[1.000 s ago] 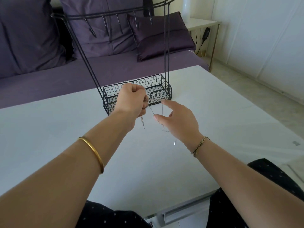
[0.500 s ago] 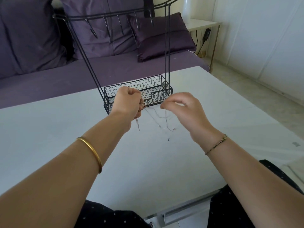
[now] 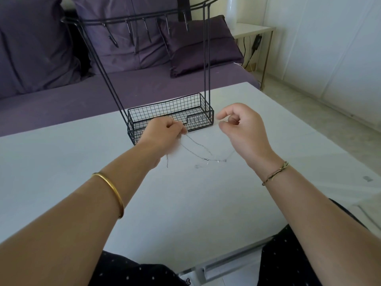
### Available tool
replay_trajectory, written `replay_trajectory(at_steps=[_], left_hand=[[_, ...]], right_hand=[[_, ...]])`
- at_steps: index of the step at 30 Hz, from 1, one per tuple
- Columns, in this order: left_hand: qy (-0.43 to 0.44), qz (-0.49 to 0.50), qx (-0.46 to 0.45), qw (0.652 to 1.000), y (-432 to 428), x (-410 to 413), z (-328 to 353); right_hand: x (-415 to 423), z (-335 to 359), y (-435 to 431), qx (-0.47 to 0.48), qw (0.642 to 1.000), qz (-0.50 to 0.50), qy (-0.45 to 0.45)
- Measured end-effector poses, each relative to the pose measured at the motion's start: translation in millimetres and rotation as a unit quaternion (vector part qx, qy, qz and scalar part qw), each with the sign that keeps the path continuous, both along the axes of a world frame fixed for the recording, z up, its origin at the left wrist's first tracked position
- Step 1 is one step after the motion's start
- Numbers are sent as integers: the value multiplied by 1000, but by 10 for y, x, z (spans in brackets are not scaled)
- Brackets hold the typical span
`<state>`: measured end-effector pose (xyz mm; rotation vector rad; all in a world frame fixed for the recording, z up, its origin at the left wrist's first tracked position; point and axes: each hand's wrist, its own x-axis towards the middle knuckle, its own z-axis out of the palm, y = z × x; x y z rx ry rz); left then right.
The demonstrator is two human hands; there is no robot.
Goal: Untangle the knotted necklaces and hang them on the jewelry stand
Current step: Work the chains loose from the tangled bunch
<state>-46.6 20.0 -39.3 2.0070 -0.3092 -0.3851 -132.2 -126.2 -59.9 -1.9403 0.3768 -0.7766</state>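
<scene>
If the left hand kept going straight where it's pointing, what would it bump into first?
Probably the wire basket at the foot of the jewelry stand: the left hand, gripping the necklaces, points at its front wall. Depth is unclear.

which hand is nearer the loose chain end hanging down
Left. The chain end hangs just below the left hand; the right hand is off to its right. Both hold the necklaces.

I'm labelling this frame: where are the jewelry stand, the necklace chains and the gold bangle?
jewelry stand (image 3: 165, 109): head view, basket's wire wall.
necklace chains (image 3: 198, 144): head view, middle of a slack strand.
gold bangle (image 3: 113, 187): head view, top of band.
</scene>
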Motion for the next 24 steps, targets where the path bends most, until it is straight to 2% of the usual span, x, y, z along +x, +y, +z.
replay_trajectory(at_steps=[2, 8, 11, 17, 21, 22, 24], left_hand=[[3, -5, 3, 1000, 4, -6, 0], [34, -11, -21, 999, 0, -26, 31], [49, -11, -26, 998, 10, -37, 53], [66, -28, 0, 997, 12, -67, 77], [75, -36, 17, 996, 9, -88, 90], [78, -31, 17, 996, 16, -85, 91], [88, -19, 14, 996, 32, -74, 90]], right_hand=[[16, -21, -49, 11, 1000, -24, 11], [47, -23, -168, 200, 975, -73, 72], [32, 10, -242, 308, 944, -81, 82], [50, -36, -288, 458, 880, -74, 99], [33, -66, -315, 560, 824, -56, 65], [29, -67, -327, 573, 816, -57, 55], [18, -64, -345, 565, 821, -60, 57]])
